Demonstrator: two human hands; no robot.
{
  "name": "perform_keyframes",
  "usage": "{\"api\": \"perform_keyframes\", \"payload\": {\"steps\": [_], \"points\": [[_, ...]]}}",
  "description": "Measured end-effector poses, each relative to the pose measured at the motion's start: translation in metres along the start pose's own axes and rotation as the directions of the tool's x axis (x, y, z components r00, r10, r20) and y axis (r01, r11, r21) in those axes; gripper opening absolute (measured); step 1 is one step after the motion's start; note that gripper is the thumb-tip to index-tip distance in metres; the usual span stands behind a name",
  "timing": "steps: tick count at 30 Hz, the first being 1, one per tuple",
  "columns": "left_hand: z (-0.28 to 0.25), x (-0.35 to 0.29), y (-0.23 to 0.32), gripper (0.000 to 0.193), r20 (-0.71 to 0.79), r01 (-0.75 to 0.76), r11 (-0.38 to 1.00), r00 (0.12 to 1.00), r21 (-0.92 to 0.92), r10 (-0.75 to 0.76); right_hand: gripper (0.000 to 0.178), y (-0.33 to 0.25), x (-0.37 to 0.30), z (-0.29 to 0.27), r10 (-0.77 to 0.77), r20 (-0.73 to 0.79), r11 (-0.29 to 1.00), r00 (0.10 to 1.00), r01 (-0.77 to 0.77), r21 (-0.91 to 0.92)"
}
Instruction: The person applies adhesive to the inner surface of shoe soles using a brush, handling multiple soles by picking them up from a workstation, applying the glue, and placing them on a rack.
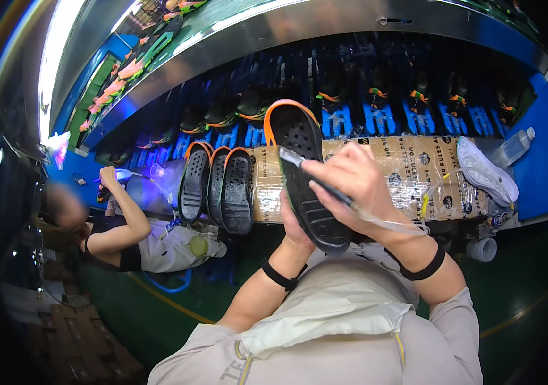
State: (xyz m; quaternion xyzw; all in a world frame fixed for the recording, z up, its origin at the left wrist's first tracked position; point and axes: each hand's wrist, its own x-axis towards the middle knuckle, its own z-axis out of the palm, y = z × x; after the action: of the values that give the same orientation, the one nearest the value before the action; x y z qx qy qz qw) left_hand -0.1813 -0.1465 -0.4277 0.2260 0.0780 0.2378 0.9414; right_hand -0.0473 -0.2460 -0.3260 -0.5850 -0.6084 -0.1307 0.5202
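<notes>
A black shoe sole (pixel 307 199) with an orange rim at its toe end is held up in front of me, inner side showing. My left hand (pixel 292 221) grips it from beneath along its left edge. In my right hand (pixel 357 183) is a brush (pixel 294 158) with a dark handle, a thin clear tube running back from it past my wrist. The bristles touch or nearly touch the sole's left inner edge, below the orange part. To the left, three similar soles (pixel 237 192) stand side by side on the bench.
Cardboard (pixel 402 173) under clear film covers the bench. At right lie a white shoe-shaped piece (pixel 487 172) and a clear bottle (pixel 517 146). Shoes on blue holders (pixel 383 119) line the conveyor beyond. A co-worker (pixel 120 224) works at left. A white cup (pixel 481 249) is below the bench edge.
</notes>
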Motion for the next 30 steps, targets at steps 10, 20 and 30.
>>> {"api": "perform_keyframes", "payload": {"steps": [10, 20, 30], "points": [[-0.039, 0.008, 0.01, 0.093, 0.126, -0.206, 0.924, 0.977, 0.322, 0.174, 0.028, -0.007, -0.005, -0.001, -0.153, 0.198, 0.982, 0.968, 0.127, 0.142], [0.024, 0.009, 0.031, 0.096, 0.263, 0.037, 0.97, 0.964, -0.24, 0.028, 0.033, -0.022, 0.0, -0.027, -0.222, 0.439, 0.948, 0.871, 0.087, 0.307], [0.024, 0.025, 0.063, 0.105, 0.392, 0.028, 0.984, 0.919, -0.177, 0.044, 0.035, -0.026, 0.004, -0.048, -0.165, 0.517, 0.897, 0.84, -0.09, 0.433]]}}
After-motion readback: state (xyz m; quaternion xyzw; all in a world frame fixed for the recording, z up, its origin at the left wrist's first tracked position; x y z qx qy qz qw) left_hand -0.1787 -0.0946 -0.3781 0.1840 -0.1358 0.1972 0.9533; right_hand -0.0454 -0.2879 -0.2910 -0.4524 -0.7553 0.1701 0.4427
